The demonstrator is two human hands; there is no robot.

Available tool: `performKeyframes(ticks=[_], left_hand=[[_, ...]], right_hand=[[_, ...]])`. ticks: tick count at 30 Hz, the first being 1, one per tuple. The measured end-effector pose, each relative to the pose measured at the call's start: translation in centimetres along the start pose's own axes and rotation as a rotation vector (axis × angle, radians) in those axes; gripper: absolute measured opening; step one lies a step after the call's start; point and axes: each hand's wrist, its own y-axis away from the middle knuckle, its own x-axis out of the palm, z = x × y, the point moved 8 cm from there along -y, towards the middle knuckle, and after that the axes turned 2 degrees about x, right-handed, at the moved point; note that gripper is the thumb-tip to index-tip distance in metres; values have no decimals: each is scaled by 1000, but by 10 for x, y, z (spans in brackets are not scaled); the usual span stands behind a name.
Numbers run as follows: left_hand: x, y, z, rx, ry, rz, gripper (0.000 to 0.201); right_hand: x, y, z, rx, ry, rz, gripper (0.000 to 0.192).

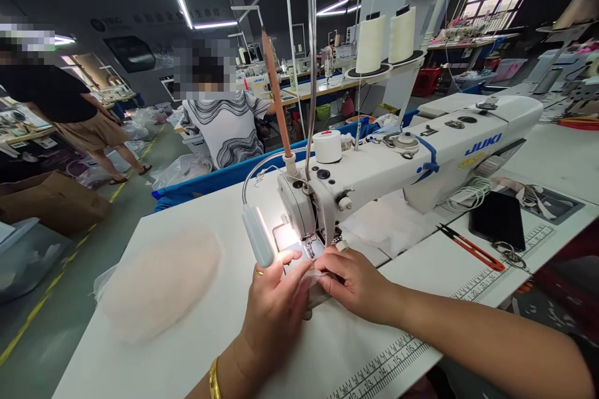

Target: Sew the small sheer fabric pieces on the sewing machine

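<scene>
Fingers of both hands pinch a small pale fabric piece (314, 277) against the bed of a white Juki sewing machine (402, 159), just in front of its presser foot (309, 243). Left hand (274, 308), wearing a ring and a gold bangle, curls its thumb and forefinger onto the near left edge of the cloth; right hand (358, 283) presses down on the right edge, fingertips close together and touching the material. The fabric lies on the white worktable (196, 349), lit by the machine's small lamp (257, 234).

A stack of pale peach oval pieces (159, 283) rests on the table to the left, well apart from the hands. Red-handled thread snips (470, 248) and a black phone (498, 219) lie to the right, beside a printed ruler strip. Two large white thread cones (386, 40) stand on a rack behind the machine.

Beyond the table, a blue trough (210, 181) runs along its far edge; its contents cannot be made out. A cardboard box (51, 199) sits on the floor at left, and clear plastic bags lie near a seated person in a striped top (224, 128).
</scene>
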Motion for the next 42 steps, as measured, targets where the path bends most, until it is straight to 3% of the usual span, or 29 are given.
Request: performKeyframes(ticks=[10,18,25,42], left_hand=[[-8,-2,-4,34,-28,-79,26],[-12,-3,-9,108,-100,-101,29],[-8,-2,-1,51,-47,-82,26],[-6,-1,4,2,19,-55,30]], right_hand=[[-2,1,4,-63,36,-46,13],[-1,0,5,-49,55,-42,15],[-3,2,2,14,22,-51,4],[-9,2,4,-18,9,-112,15]])
